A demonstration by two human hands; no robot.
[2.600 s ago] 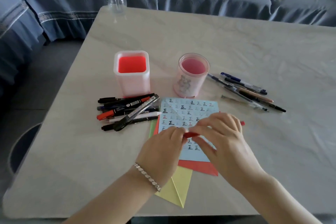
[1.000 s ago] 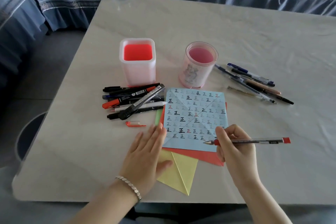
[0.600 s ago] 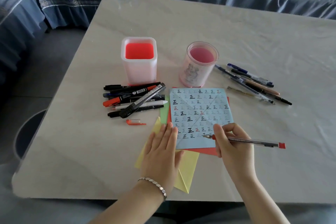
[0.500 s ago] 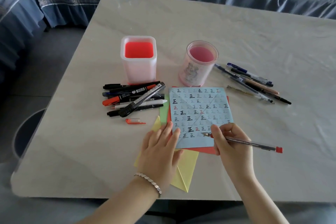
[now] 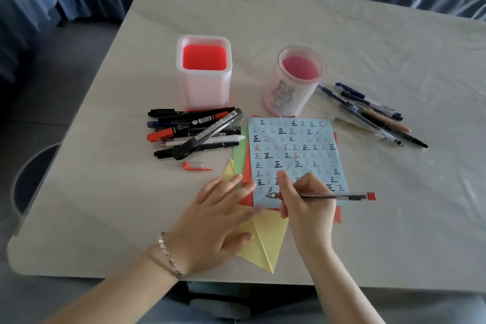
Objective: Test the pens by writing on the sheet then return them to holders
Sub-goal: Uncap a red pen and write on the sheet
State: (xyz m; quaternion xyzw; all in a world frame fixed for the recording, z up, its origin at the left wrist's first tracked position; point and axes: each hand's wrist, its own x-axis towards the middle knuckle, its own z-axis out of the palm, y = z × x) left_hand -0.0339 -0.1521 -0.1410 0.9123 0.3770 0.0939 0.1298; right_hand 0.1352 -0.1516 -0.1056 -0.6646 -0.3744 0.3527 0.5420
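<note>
Right hand (image 5: 302, 205): grips a clear red-ended pen (image 5: 342, 195), tip at the lower left of the blue sheet (image 5: 294, 150).
Left hand (image 5: 215, 221): released, fingers straight, flat on the coloured papers (image 5: 265, 239) under the sheet.
Holders: square holder (image 5: 203, 73) and round holder (image 5: 294, 84) stand beyond the sheet on the tabletop (image 5: 368, 47).
Loose pens: markers (image 5: 194, 131) left of the sheet, slim pens (image 5: 373, 113) right.
Cap: red cap (image 5: 196, 166) beside the markers.

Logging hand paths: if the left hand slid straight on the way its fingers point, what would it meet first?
Probably the left edge of the blue sheet, just beyond the left hand resting on the coloured sheets; further on, the right hand gripping the pen.
</note>
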